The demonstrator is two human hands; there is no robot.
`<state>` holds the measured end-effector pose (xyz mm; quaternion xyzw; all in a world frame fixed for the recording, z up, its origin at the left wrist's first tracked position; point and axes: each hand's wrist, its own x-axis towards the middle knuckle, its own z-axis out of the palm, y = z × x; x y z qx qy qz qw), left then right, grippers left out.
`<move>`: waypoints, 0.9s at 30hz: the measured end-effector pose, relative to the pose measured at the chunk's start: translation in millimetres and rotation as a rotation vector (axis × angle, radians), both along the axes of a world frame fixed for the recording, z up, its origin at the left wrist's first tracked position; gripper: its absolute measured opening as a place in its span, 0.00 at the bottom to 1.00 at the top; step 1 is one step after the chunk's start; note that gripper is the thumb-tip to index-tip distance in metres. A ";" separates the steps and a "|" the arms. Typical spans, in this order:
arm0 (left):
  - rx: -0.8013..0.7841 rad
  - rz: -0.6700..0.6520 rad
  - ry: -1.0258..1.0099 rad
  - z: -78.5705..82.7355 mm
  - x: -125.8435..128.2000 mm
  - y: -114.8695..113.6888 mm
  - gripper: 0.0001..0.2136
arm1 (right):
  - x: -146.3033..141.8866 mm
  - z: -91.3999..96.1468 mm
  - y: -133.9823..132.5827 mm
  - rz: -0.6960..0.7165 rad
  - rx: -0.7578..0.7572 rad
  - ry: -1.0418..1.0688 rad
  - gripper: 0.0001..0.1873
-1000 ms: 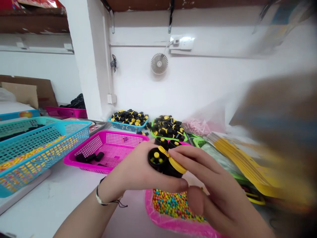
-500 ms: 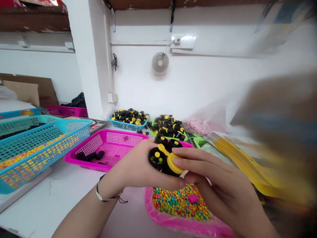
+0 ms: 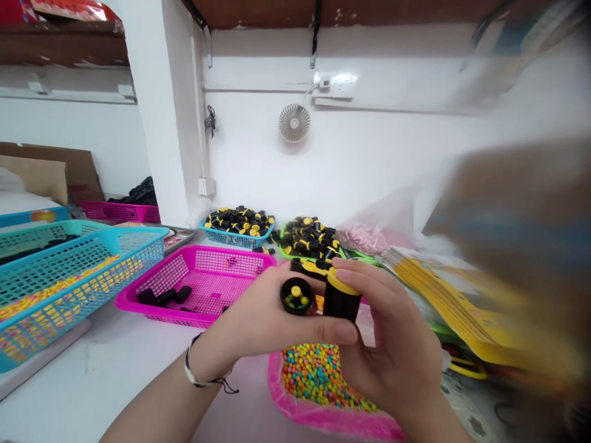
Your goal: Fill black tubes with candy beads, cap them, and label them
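My left hand (image 3: pixel 258 317) is closed around several small black canisters. One open black canister (image 3: pixel 296 298) faces up, with small coloured balls and a yellow round piece inside. Behind it, others are partly hidden by my fingers. My right hand (image 3: pixel 399 332) grips a black canister with a yellow cap (image 3: pixel 341 298), its fingers on the cap and its thumb low, while my left thumb touches the side. The yellow strap of the cap stretches left toward the other canisters. Below both hands, colourful small balls (image 3: pixel 314 375) fill a pink plastic-lined tray (image 3: pixel 341 421).
A magenta basket (image 3: pixel 175 315) with a few black pieces stands left of my hands. Further left is a blue basket (image 3: pixel 115 280) of yellow pieces. Baskets of black-and-yellow canisters (image 3: pixel 240 220) stand by the wall. Yellow packaging sheets (image 3: pixel 452 307) lie on the right.
The yellow-capped canister has risen out of the cluster and now stands upright in my right hand, slightly apart from the open one. The magenta piece on the balls is no longer visible.
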<state>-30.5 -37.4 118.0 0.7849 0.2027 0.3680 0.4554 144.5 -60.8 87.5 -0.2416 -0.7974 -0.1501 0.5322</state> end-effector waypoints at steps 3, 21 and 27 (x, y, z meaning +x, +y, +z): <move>-0.004 0.039 -0.014 0.3 1.9 -0.7 0.08 | 0.8 -0.7 -0.5 -0.013 -0.021 -0.013 0.35; 0.036 0.104 -0.059 1.0 -1.3 -6.5 0.09 | -9.9 -8.0 4.7 0.009 0.109 0.144 0.34; 0.086 0.252 0.016 -2.0 -0.4 -6.5 0.11 | 6.8 5.1 -7.5 0.043 -0.083 0.025 0.25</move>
